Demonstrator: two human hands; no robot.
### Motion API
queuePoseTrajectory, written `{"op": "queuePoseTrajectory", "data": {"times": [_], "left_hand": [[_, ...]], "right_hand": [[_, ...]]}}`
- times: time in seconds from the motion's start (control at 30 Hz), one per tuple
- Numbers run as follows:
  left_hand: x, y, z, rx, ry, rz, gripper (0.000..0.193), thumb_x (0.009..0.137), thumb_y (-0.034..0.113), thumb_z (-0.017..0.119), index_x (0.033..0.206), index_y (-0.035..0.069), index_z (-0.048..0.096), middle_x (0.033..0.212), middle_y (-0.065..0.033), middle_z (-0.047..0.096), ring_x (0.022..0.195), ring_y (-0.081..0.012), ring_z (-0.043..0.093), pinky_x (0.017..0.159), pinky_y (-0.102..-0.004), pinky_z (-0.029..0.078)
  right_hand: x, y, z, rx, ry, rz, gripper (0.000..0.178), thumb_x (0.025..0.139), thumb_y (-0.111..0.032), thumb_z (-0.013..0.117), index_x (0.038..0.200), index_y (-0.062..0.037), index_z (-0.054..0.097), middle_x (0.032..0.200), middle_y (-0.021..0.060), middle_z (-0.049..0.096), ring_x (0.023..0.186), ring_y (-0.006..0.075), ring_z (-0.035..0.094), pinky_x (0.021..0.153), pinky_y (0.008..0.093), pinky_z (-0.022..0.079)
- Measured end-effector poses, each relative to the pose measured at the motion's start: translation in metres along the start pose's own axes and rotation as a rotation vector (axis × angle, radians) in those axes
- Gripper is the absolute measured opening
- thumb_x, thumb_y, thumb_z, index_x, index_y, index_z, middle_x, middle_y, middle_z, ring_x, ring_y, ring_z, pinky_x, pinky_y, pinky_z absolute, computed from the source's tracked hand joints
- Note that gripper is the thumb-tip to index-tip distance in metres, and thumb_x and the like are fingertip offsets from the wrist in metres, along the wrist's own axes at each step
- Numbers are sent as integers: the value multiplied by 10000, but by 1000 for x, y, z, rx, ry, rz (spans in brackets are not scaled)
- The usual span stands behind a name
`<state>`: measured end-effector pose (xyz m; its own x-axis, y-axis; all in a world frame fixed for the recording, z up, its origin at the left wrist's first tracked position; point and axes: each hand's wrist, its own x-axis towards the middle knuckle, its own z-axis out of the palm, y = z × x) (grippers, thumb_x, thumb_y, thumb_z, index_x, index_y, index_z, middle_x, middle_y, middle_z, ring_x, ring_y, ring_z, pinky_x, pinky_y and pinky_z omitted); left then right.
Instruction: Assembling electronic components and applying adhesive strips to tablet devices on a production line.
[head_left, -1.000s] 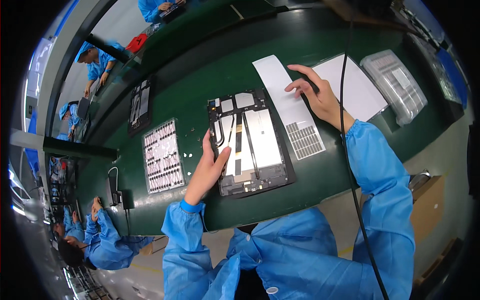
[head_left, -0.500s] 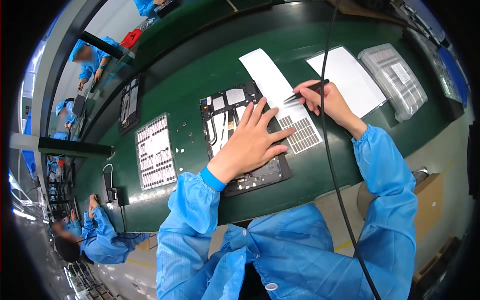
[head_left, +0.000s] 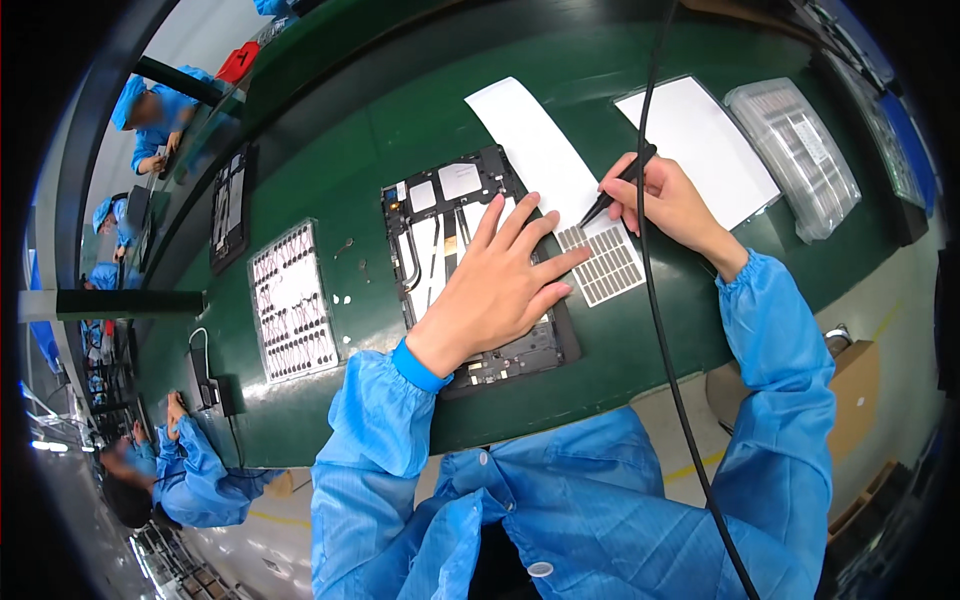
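Note:
Fingers spread, my left hand [head_left: 490, 290] lies over an opened flat device [head_left: 512, 366] with a black frame and pale panels inside. Its fingertips reach the near end of a long white sheet [head_left: 530, 125], which carries rows of small grey rectangular stickers [head_left: 610, 268]. My right hand [head_left: 672, 200] is closed round black tweezers [head_left: 602, 206]. Their tips point down at the upper edge of the sticker rows; whether a sticker is between them is too small to tell. Part of the device is hidden under my left hand.
A tray of small black parts with wires [head_left: 292, 300] lies left of the device, with tiny loose bits between. At right are a white sheet [head_left: 700, 150] and a clear plastic package [head_left: 795, 160]. A black cable [head_left: 665, 340] hangs across the view. Co-workers sit at left.
The tweezers in my right hand have come down from the bare part of the sheet to the sticker rows, tilting steeper. My left hand stays spread in place. The view has shifted slightly.

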<state>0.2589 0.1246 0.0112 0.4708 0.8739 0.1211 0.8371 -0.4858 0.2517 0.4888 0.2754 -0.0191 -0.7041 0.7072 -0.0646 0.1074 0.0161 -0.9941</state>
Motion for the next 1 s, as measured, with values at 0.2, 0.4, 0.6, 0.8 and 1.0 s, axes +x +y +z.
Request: {"op": "queuePoseTrajectory", "data": {"times": [0.2, 0.4, 0.6, 0.8, 1.0], "left_hand": [[-3, -2, 1, -11, 21, 13, 388, 1028, 312, 530, 1403, 283, 625, 1465, -184, 493, 1468, -418, 321, 1248, -593, 170], [-11, -35, -16, -14, 263, 64, 503, 953, 165, 630, 1446, 230, 554, 1502, -140, 479, 1426, -385, 412, 1191, -591, 291], [-51, -107, -29, -51, 368, -317, 615, 954, 199, 661, 1497, 23, 431, 1267, -194, 581, 1078, -375, 589, 1006, -459, 460], [-76, -89, -31, -131, 279, -372, 765, 905, 266, 734, 1540, 32, 377, 1208, -188, 582, 1042, -355, 587, 945, -429, 471], [-103, -81, -33, -189, 467, -300, 842, 865, 262, 785, 1558, 52, 354, 1483, -214, 494, 1356, -407, 488, 1142, -453, 392]], "right_hand": [[7, 3, -6, 90, 150, -55, 232, 1032, -262, 630, 1065, -34, 661, 799, 19, 673, 658, 74, 613, 583, 215, 472], [8, 7, 0, 136, 273, -82, 262, 1046, -267, 612, 1135, -26, 664, 823, 22, 665, 656, 61, 585, 573, 211, 449], [19, 9, 13, 181, 250, -158, 269, 1047, -256, 613, 1128, -3, 658, 817, 47, 662, 620, 51, 555, 553, 206, 425], [61, -34, 85, 136, 141, -206, 250, 1011, -233, 671, 1093, 3, 657, 817, 65, 681, 626, 102, 619, 546, 227, 469], [105, -32, 138, 59, -34, -147, 247, 1012, -257, 671, 1050, -13, 656, 772, 64, 692, 605, 78, 643, 501, 187, 464]]}}
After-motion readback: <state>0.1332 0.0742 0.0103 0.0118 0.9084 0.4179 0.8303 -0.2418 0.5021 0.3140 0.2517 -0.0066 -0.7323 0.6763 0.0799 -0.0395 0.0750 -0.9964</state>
